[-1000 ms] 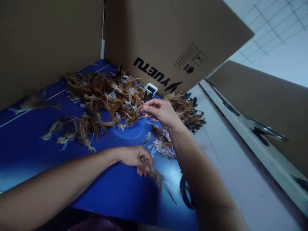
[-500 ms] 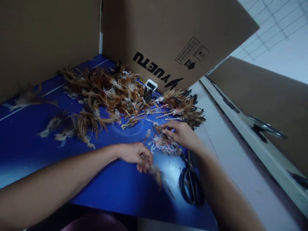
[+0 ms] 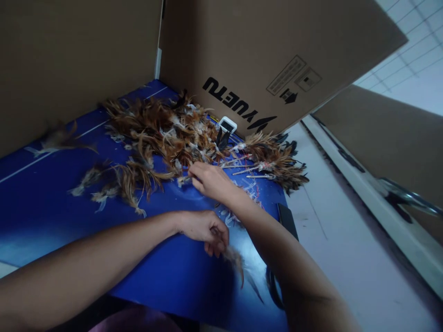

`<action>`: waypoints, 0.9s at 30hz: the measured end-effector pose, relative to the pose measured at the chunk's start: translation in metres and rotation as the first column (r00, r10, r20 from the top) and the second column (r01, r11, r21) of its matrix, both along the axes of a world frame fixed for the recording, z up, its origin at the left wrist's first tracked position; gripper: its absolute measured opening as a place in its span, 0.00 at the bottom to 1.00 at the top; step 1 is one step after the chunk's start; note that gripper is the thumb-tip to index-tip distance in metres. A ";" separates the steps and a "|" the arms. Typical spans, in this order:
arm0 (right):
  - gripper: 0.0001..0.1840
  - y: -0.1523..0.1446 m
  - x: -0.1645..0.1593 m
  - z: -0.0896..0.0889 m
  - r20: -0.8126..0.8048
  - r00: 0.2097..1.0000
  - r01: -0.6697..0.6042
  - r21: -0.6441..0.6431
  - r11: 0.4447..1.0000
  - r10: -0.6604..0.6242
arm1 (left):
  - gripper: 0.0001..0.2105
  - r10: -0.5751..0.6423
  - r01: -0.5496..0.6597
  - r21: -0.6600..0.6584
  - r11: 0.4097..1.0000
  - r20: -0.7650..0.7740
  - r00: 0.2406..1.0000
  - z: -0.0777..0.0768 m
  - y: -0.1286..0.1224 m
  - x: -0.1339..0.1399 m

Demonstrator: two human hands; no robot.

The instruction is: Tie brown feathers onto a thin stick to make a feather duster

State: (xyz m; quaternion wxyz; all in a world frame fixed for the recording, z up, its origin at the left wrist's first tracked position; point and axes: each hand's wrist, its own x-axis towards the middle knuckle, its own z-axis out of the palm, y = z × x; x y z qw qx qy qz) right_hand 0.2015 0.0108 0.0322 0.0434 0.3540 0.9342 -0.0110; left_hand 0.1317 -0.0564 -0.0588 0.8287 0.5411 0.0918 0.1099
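Observation:
My left hand (image 3: 209,233) is closed above the front of the blue table, with a small feather bundle (image 3: 236,263) pinched in its fingertips. The brown and dark feather tips point down and right. Farther back, my right hand (image 3: 210,180) has its fingers closed on a thin feather bundle (image 3: 182,180) whose pale end shows at the left. Behind it spreads a large pile of brown feathers (image 3: 152,124). Feathers tied to thin sticks (image 3: 277,161) lie to the right. My right forearm partly hides white and pink scraps (image 3: 230,216).
Loose feather bundles (image 3: 129,182) lie at left. Black-handled scissors (image 3: 273,288) are mostly behind my right forearm, near a dark flat object (image 3: 288,220). Cardboard walls (image 3: 242,41) enclose the back, with a small white display device (image 3: 227,124) before them. A white surface (image 3: 332,221) adjoins at right.
My right hand has moved left, from the scraps to the thin feather bundle by the pile. My left hand still holds its feathers. The view has shifted slightly.

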 end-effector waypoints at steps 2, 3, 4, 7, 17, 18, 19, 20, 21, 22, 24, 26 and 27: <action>0.12 0.005 -0.013 -0.003 -0.101 0.994 0.028 -0.083 0.996 -0.036 | 0.09 -0.003 0.003 -0.023 1.000 0.007 1.000 -0.002 0.000 0.001; 0.13 0.009 -0.020 -0.007 -0.129 0.990 0.047 -0.121 0.992 -0.062 | 0.09 -0.002 0.002 -0.034 0.999 0.012 1.000 -0.003 0.000 0.001; 0.14 0.012 -0.027 -0.011 -0.135 0.987 0.067 -0.149 0.987 -0.087 | 0.09 -0.003 0.003 -0.040 0.999 0.016 1.000 -0.003 0.000 0.001; 0.12 0.021 -0.044 -0.021 -0.064 0.993 0.086 -0.188 0.978 -0.100 | 0.11 -0.006 0.007 -0.032 0.999 0.033 0.999 -0.004 0.000 0.002; 0.09 0.038 -0.072 0.030 -0.413 0.878 0.045 -0.434 0.900 -0.243 | 0.21 -0.011 0.010 0.021 1.000 0.074 0.997 -0.006 0.001 0.002; 0.08 0.038 -0.071 0.028 -0.356 0.899 0.096 -0.404 0.910 -0.253 | 0.21 -0.012 0.010 0.023 1.000 0.077 0.997 -0.006 0.001 0.002; 0.07 0.038 -0.069 0.024 -0.268 0.927 0.157 -0.355 0.922 -0.261 | 0.21 -0.011 0.009 0.024 1.000 0.080 0.997 -0.007 0.001 0.003; 0.07 0.037 -0.067 0.018 -0.165 0.947 0.218 -0.293 0.931 -0.274 | 0.22 -0.010 0.008 0.025 1.000 0.082 0.997 -0.007 0.001 0.003; 0.08 0.036 -0.065 0.011 -0.065 0.954 0.270 -0.232 0.934 -0.292 | 0.22 -0.009 0.007 0.025 1.000 0.084 0.996 -0.007 0.001 0.003; 0.09 0.035 -0.063 0.005 0.015 0.950 0.309 -0.181 0.933 -0.312 | 0.22 -0.010 0.008 0.023 1.000 0.086 0.996 -0.008 0.001 0.003; 0.09 0.033 -0.061 -0.006 0.098 0.938 0.343 -0.143 0.928 -0.332 | 0.21 -0.009 0.008 0.013 1.000 0.089 0.996 -0.007 0.001 0.003; 0.08 0.033 -0.058 -0.011 0.105 0.941 0.336 -0.170 0.927 -0.322 | 0.20 -0.016 0.016 0.000 1.000 0.087 0.996 -0.007 0.001 0.002; 0.08 0.033 -0.056 -0.012 0.090 0.946 0.324 -0.200 0.925 -0.312 | 0.19 -0.020 0.020 -0.006 1.000 0.082 0.996 -0.006 0.001 0.002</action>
